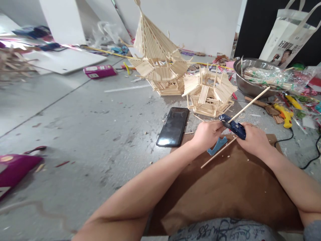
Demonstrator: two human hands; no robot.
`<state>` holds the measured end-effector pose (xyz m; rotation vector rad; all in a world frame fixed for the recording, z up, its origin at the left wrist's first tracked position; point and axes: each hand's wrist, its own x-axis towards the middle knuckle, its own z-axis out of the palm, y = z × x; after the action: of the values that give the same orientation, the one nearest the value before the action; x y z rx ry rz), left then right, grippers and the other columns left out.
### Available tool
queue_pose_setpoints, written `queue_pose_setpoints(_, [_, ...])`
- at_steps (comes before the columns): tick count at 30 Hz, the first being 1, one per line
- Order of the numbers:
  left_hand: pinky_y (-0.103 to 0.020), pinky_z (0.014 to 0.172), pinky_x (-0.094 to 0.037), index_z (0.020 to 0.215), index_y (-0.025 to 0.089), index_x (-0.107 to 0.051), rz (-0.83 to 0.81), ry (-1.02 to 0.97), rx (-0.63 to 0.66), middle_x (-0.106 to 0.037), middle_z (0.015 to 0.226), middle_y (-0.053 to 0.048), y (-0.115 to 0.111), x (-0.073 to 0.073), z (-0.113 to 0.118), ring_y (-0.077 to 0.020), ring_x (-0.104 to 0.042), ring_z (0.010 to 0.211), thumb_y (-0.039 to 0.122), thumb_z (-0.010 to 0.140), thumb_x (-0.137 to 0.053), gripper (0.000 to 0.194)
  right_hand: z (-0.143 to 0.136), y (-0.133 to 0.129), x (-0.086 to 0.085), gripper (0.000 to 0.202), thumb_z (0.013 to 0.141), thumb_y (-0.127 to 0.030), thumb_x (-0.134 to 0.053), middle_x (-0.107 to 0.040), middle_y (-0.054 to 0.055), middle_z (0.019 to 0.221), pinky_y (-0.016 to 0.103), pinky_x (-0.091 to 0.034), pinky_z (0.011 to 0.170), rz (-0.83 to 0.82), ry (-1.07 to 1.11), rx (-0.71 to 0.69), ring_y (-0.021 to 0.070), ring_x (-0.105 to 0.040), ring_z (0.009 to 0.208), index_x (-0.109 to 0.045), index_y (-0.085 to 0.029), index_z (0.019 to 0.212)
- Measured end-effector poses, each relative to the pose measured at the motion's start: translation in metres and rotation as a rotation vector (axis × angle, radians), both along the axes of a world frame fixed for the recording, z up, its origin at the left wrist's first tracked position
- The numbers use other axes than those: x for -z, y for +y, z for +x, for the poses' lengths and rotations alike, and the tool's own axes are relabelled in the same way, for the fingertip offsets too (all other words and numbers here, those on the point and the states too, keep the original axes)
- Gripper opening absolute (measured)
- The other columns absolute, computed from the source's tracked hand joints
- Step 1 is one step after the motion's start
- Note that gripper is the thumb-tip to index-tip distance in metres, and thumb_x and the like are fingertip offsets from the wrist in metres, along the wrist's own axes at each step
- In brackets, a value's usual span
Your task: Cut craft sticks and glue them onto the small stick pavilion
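Observation:
My right hand [253, 139] is wrapped round a dark blue hand tool [237, 129]. At the tool's head my left hand [208, 134] is closed in a pinch; what lies between its fingertips is too small to make out. One thin wooden stick [250, 103] slants up to the right from the tool. Below the hands another stick [218, 152] slants over the brown board [225, 197]. A light blue piece [217, 146] lies beside it, partly under my left hand.
A black phone [173, 127] lies left of my hands. Behind stand a tall stick tower [160, 67] and a lower stick structure [210, 93]. At the right are a metal bowl [239, 78] of sticks and a yellow glue gun [286, 113] with its cord.

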<state>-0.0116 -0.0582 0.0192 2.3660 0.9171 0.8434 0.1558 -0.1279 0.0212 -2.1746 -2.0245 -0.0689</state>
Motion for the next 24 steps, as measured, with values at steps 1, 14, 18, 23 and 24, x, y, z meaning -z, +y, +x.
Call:
queue_pose_setpoints(1, [-0.018,0.047,-0.032,0.066,0.013,-0.065,-0.006,0.0,0.001,-0.06,0.055,-0.001,-0.0001,0.0001,0.0,-0.0074,-0.047,0.047,0.018,0.08,-0.047,0.023,-0.0001,0.0001,0.0001,0.031,0.074,-0.038,-0.047,-0.064,0.011,0.08,0.033,-0.04,0.06,-0.014,0.001,0.005,0.0249,-0.061,0.072,-0.052,-0.016,0.094])
queue_pose_setpoints(14, [-0.019,0.047,-0.031,0.06,0.013,-0.062,-0.06,0.05,-0.009,-0.056,0.051,0.0,-0.0025,0.0007,0.0016,-0.0078,-0.044,0.045,0.021,0.079,-0.046,0.026,0.0019,0.0039,0.0016,0.026,0.075,-0.041,-0.043,-0.065,0.009,0.073,0.03,-0.034,0.051,-0.133,-0.045,0.02,0.0243,-0.061,0.064,-0.052,-0.018,0.082])
queue_pose_setpoints(18, [-0.019,0.046,-0.03,0.056,0.014,-0.059,-0.073,0.057,-0.013,-0.053,0.047,0.001,-0.0027,0.001,0.0025,-0.0075,-0.042,0.043,0.021,0.08,-0.045,0.03,0.0024,0.0047,0.002,0.025,0.075,-0.04,-0.044,-0.065,0.008,0.071,0.029,-0.033,0.049,-0.134,-0.064,0.016,0.0235,-0.061,0.062,-0.054,-0.018,0.081])
queue_pose_setpoints(23, [-0.019,0.048,-0.031,0.057,0.014,-0.058,-0.055,0.059,-0.035,-0.055,0.051,0.0,-0.0026,0.0042,0.0047,-0.008,-0.045,0.046,0.02,0.08,-0.044,0.027,0.0018,0.0055,0.0007,0.025,0.075,-0.04,-0.045,-0.065,0.009,0.071,0.03,-0.035,0.05,-0.155,-0.063,0.024,0.025,-0.061,0.063,-0.055,-0.018,0.082])
queue_pose_setpoints(24, [-0.019,0.048,-0.031,0.058,0.014,-0.057,-0.058,0.051,-0.04,-0.055,0.051,0.0,-0.0024,0.005,0.0051,-0.0078,-0.045,0.046,0.02,0.079,-0.045,0.026,0.0014,0.0055,0.0004,0.025,0.075,-0.04,-0.045,-0.065,0.009,0.07,0.03,-0.035,0.05,-0.157,-0.059,0.029,0.025,-0.061,0.063,-0.055,-0.019,0.082])
